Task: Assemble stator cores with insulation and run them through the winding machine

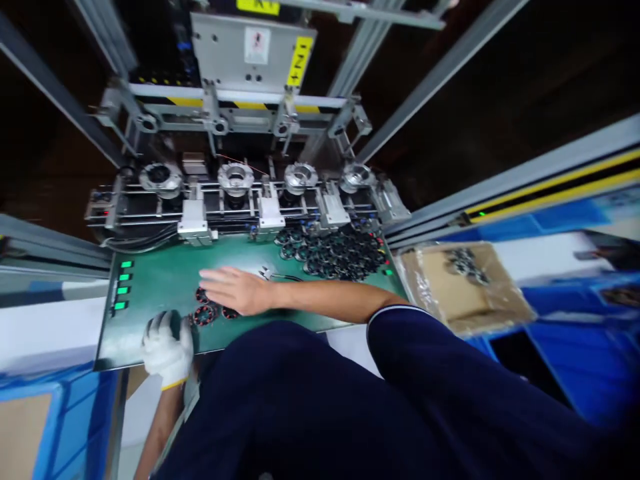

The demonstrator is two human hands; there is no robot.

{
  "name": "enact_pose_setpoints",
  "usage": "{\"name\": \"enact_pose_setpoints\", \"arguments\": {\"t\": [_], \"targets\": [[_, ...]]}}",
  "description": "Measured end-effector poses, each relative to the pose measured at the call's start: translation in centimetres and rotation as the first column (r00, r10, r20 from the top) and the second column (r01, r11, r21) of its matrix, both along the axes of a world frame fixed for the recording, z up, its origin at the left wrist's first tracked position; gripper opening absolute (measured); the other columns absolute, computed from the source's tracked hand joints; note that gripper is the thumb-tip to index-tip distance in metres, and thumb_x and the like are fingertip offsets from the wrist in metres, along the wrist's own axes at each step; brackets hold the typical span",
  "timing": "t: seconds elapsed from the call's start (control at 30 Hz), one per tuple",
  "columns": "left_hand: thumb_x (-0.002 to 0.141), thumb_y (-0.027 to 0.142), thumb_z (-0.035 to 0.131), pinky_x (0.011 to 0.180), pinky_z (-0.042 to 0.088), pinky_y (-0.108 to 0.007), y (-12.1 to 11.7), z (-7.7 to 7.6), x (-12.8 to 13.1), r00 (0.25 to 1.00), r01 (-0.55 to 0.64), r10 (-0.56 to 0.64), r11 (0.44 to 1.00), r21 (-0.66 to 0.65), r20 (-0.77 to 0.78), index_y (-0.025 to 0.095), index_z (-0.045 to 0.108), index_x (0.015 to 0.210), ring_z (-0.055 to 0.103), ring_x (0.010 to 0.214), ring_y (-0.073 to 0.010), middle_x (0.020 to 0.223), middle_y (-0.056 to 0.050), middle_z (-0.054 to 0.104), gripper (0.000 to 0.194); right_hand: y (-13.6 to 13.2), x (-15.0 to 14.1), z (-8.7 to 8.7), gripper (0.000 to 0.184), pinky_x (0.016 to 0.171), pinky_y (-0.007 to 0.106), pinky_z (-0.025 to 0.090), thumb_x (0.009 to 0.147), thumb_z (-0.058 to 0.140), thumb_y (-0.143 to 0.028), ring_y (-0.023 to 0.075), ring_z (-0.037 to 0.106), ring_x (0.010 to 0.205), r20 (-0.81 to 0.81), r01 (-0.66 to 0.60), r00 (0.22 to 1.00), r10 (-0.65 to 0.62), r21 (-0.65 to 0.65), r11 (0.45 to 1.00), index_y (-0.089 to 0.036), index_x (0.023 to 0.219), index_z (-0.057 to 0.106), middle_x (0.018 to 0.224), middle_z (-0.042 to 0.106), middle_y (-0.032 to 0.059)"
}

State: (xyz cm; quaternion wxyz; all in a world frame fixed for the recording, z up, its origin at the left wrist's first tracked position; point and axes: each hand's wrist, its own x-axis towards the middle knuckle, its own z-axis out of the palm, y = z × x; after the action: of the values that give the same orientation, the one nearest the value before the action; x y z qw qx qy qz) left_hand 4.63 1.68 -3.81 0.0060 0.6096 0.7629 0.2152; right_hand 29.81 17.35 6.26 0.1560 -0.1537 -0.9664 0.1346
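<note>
My right hand [239,291], bare, lies flat over a few round black motor stators [204,315] with reddish windings on the green worktop [155,267]. Its fingers are stretched toward the left and partly cover the parts. To the left, my left hand [167,350] wears a white knitted glove with a yellow cuff edge. It rests at the front edge of the worktop, fingers spread, the thumb close to the stators. Nothing shows in its grasp. A large heap of similar dark stators [340,255] lies at the right rear of the worktop.
Behind the worktop stands a winding machine with several metal ring fixtures [236,177] and clamp blocks [193,217]. Small tools [267,273] lie beyond my right forearm. A plastic-lined carton [450,293] holding some parts stands at right; a blue crate [60,413] sits at lower left.
</note>
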Motion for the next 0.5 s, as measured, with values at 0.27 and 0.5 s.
{"name": "enact_pose_setpoints", "arguments": {"t": [0.27,0.5], "targets": [[0.096,0.045,0.057,0.112,0.043,-0.063,0.0,0.9,-0.5,0.999,0.033,-0.035,0.993,-0.113,-0.008,0.022,0.058,0.136,0.051,0.139,-0.0429,0.149,-0.017,0.057,0.046,-3.5,16.6,-4.8,0.033,0.122,0.059,0.044,0.101,0.054,-0.020,0.0336,0.052,0.146,0.094,0.722,0.685,-0.722,-0.221,0.656,-0.010,0.127,0.072,0.140,0.065,0.0232],[0.098,0.048,0.056,0.107,0.044,-0.058,0.2,1.3,-0.3,0.997,0.029,-0.038,0.991,-0.127,-0.071,0.020,0.060,0.136,0.052,0.137,-0.0421,0.147,-0.018,0.059,0.048,-1.1,15.7,-7.0,0.030,0.121,0.061,0.041,0.090,0.067,-0.010,0.0376,0.042,0.149,0.185,0.805,0.575,-0.797,-0.303,0.510,-0.015,0.119,0.075,0.158,0.051,0.0182]]}}
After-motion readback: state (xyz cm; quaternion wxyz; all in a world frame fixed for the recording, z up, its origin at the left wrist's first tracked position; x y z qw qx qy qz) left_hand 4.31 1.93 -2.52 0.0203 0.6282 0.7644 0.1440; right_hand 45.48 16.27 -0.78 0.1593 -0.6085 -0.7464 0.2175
